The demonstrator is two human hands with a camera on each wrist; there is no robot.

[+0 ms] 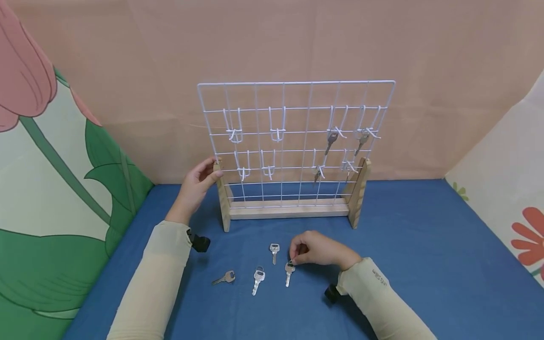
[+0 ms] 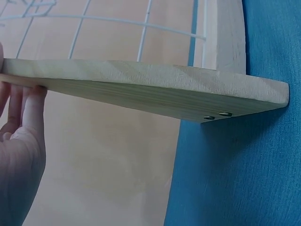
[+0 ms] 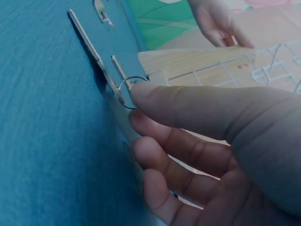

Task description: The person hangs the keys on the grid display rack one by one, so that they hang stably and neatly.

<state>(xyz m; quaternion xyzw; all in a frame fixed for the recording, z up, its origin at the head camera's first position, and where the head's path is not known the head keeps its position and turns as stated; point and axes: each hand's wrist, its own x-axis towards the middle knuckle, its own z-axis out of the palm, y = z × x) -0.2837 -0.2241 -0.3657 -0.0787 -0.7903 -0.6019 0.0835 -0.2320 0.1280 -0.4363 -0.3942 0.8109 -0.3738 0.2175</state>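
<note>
While the left hand point(image 1: 195, 185) is gripping the left edge of the rack point(image 1: 289, 211), the right hand point(image 1: 320, 249) is pinching the part-hidden ring point(image 3: 121, 100) of a key point(image 1: 289, 268), lower centre, cloth point(image 1: 442, 255) spreading rightward.

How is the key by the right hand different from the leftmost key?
The right-hand key has its ring pinched by the right hand; the leftmost key lies untouched. In the head view, the right-hand key points downward; the leftmost key points left. Both are metal.
</note>
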